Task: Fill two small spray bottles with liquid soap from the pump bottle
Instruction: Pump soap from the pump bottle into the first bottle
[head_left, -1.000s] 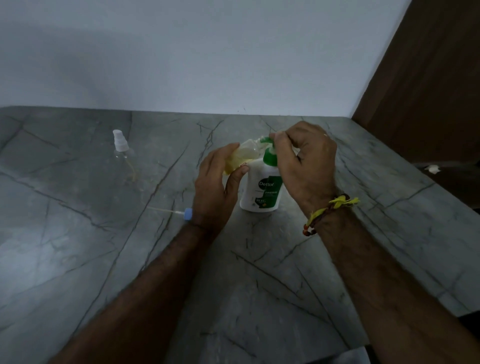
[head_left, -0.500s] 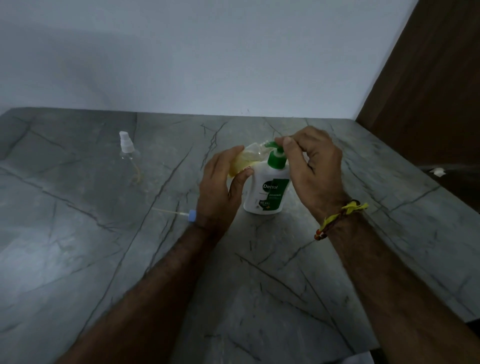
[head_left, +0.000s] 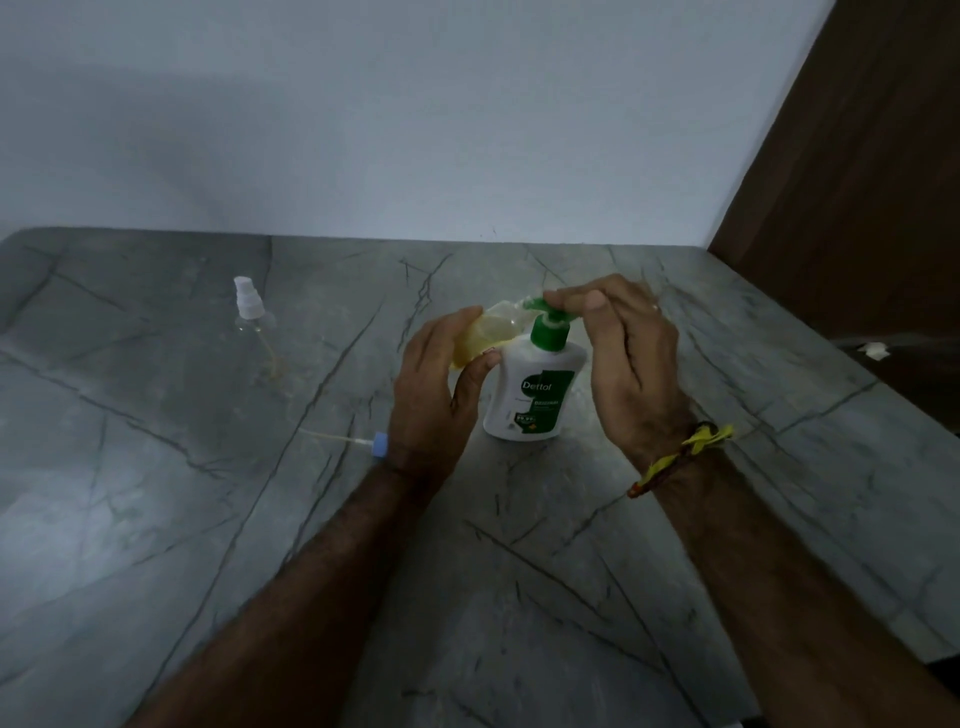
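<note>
A white pump bottle (head_left: 532, 395) with a green pump head stands upright at the middle of the grey stone table (head_left: 519, 597). My right hand (head_left: 628, 364) reaches over it, and its fingertips rest on top of the green pump head. My left hand (head_left: 434, 395) grips a small clear spray bottle (head_left: 485, 335), tilted, holding yellowish liquid, with its open mouth at the pump's nozzle. A second small clear spray bottle (head_left: 253, 327) with a white sprayer top stands at the far left. A loose sprayer cap (head_left: 358, 442) with a blue collar and thin dip tube lies on the table beside my left wrist.
A pale wall runs behind the table. A dark brown wooden panel (head_left: 857, 182) stands to the right, past the table's right edge. A small white scrap (head_left: 875, 351) lies on the dark surface there.
My right hand has lifted a little and the green pump head has come up with it. The view has shifted slightly; my left hand keeps the small bottle at the nozzle.
</note>
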